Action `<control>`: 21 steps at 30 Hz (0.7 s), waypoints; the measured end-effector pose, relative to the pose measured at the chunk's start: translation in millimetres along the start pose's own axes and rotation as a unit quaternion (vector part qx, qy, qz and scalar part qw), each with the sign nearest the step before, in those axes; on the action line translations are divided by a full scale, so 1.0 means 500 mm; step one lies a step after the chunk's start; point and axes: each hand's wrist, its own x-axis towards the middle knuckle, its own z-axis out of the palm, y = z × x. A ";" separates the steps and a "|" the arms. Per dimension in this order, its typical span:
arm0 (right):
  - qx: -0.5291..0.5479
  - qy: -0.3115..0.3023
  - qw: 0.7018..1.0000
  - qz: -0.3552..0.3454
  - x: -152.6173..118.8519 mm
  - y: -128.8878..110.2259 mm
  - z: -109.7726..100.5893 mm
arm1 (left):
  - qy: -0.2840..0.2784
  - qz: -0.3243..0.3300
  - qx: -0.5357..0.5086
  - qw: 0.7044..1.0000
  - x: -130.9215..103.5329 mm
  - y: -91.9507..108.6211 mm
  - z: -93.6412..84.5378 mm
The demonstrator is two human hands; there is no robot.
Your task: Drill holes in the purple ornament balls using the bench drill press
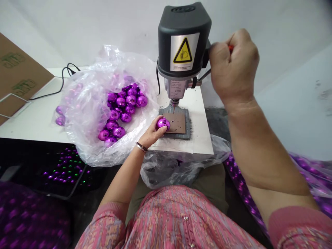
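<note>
My left hand [153,133] holds a shiny purple ball ornament [163,123] between thumb and fingers, at the left part of a brown plate [178,126] with a small hole in it. That plate lies on the grey base [187,135] of a small drill press [184,38], whose chuck [174,102] hangs above it. Raised at the right of the machine's black head, my right hand [233,65] is closed around the feed lever [206,74]; a bit of red shows between its fingers.
A clear plastic bag [88,138] full of purple balls [131,100] lies open on the white table [26,128] to the left. A cardboard box [20,76] and black cable [52,93] are behind it. More bagged purple balls [308,176] sit low on the right.
</note>
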 end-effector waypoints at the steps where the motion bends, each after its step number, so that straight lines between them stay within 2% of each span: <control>1: -0.011 -0.009 1.000 0.010 0.015 -0.006 0.000 | -0.001 -0.019 0.006 1.000 0.001 0.002 -0.003; 3: -0.029 -0.024 0.999 0.026 0.042 -0.014 0.002 | 0.015 -0.041 0.018 0.999 0.007 0.006 -0.008; 7: -0.039 -0.033 0.998 0.033 0.072 -0.018 0.009 | 0.074 -0.041 0.072 0.994 0.030 0.013 -0.010; 11: -0.035 -0.034 0.998 0.040 0.081 -0.014 0.017 | 0.050 -0.052 0.121 0.990 0.053 0.019 -0.006; 15: -0.034 -0.031 0.998 0.045 0.085 -0.014 0.020 | 0.064 -0.066 0.155 0.984 0.073 0.021 -0.003; 21: -0.027 -0.032 0.998 0.050 0.083 -0.017 0.017 | 0.037 -0.086 0.220 0.971 0.093 0.038 0.010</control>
